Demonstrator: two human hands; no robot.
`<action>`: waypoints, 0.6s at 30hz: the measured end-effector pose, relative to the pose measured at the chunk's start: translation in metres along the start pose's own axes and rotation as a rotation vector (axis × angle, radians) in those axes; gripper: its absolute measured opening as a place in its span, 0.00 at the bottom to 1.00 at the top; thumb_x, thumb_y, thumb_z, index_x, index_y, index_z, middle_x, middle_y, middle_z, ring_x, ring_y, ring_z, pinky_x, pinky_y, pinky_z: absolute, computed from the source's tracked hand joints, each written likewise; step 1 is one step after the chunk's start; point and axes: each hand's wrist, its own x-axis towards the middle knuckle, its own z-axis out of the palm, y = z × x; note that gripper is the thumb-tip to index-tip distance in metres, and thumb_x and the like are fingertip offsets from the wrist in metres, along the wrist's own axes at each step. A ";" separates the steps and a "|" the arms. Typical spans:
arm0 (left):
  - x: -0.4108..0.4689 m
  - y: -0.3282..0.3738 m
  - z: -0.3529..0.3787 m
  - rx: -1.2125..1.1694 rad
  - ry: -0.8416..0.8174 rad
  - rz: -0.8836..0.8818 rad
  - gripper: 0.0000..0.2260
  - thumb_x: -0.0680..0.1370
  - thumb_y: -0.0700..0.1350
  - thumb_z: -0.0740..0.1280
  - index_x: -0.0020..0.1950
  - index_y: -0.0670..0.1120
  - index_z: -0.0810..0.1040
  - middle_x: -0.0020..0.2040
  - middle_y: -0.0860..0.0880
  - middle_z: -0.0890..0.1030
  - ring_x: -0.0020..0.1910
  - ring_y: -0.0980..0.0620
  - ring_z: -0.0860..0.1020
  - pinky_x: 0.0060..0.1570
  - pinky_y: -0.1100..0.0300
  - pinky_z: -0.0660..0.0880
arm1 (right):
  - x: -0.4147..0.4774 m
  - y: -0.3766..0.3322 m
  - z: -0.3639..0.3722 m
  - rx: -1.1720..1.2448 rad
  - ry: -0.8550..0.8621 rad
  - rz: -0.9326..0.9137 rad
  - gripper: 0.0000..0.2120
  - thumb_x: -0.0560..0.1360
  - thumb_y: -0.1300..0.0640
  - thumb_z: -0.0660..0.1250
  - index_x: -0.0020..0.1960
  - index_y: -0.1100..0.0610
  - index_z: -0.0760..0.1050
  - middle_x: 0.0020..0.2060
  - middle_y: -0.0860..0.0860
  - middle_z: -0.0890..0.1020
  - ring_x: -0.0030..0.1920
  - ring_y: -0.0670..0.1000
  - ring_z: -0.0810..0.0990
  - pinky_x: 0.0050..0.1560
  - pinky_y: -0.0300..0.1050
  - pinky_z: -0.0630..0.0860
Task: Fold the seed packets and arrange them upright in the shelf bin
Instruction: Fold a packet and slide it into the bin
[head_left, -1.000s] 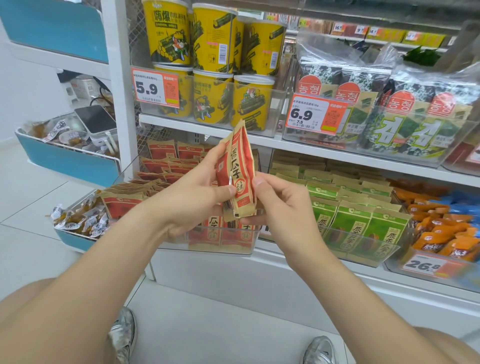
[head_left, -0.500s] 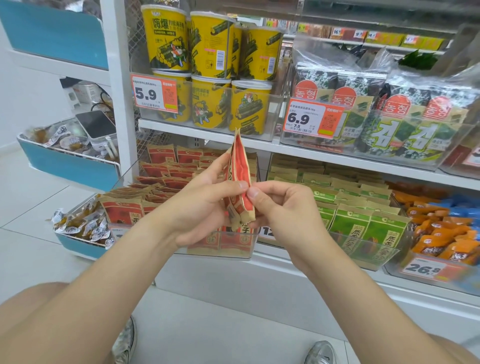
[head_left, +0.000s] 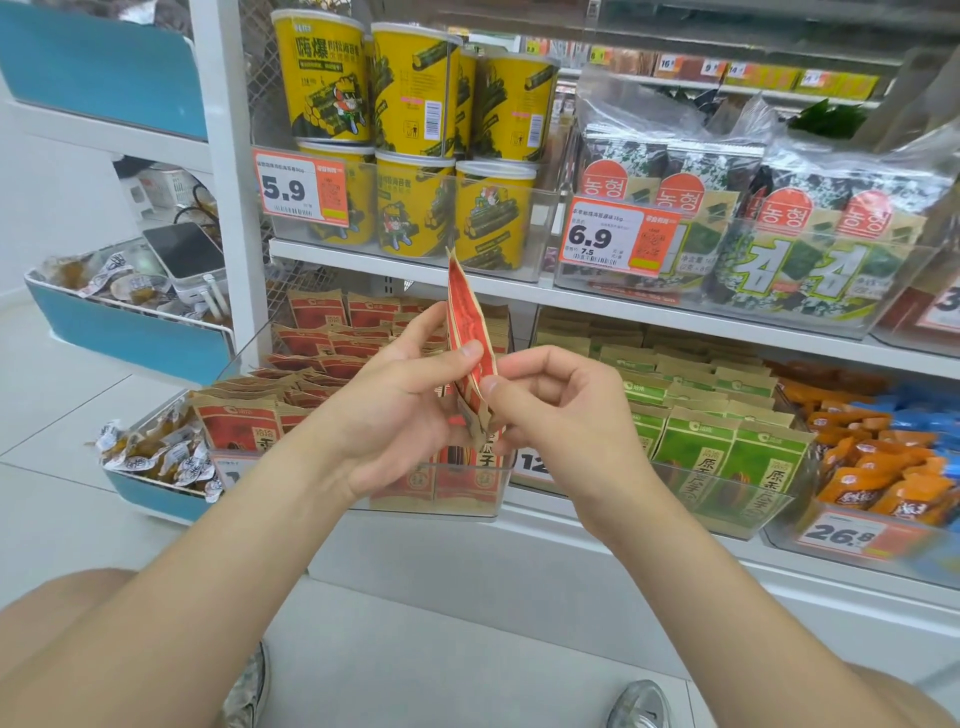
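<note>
A red and tan seed packet (head_left: 466, 322) stands edge-on between my hands, in front of the lower shelf. My left hand (head_left: 400, 395) pinches its middle with thumb and fingers. My right hand (head_left: 556, 400) pinches its lower tan end, which is creased. Behind and below them sits a clear shelf bin (head_left: 462, 488) with several red seed packets (head_left: 244, 423) standing upright in rows, some leaning.
A neighbouring clear bin holds green packets (head_left: 727, 452). Orange and blue snacks (head_left: 883, 467) lie further right. Yellow tubs (head_left: 415, 156) and seaweed packs (head_left: 779, 249) fill the shelf above. A blue basket (head_left: 145, 493) of wrapped snacks stands at left, white floor below.
The packet has turned from face-on to edge-on, and both hands have closed in on its lower part, creasing the bottom end.
</note>
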 end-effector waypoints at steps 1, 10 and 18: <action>0.000 0.001 0.000 0.007 0.007 0.006 0.32 0.82 0.39 0.72 0.82 0.57 0.66 0.55 0.39 0.80 0.50 0.40 0.79 0.46 0.41 0.80 | 0.000 -0.001 -0.001 -0.009 -0.028 0.001 0.06 0.78 0.64 0.76 0.53 0.65 0.82 0.36 0.58 0.85 0.33 0.54 0.81 0.36 0.48 0.83; -0.009 0.002 0.002 0.086 0.038 0.054 0.38 0.78 0.37 0.75 0.81 0.62 0.66 0.45 0.47 0.81 0.43 0.48 0.82 0.44 0.49 0.82 | -0.001 0.000 -0.002 -0.066 -0.137 0.072 0.13 0.77 0.65 0.77 0.57 0.66 0.77 0.34 0.56 0.85 0.36 0.54 0.84 0.39 0.50 0.85; -0.010 -0.009 0.021 0.232 0.134 -0.038 0.18 0.81 0.59 0.68 0.71 0.63 0.74 0.43 0.46 0.80 0.42 0.42 0.80 0.44 0.44 0.78 | 0.000 0.004 0.003 -0.240 -0.306 0.137 0.16 0.74 0.69 0.78 0.57 0.69 0.75 0.40 0.62 0.86 0.38 0.58 0.87 0.38 0.47 0.83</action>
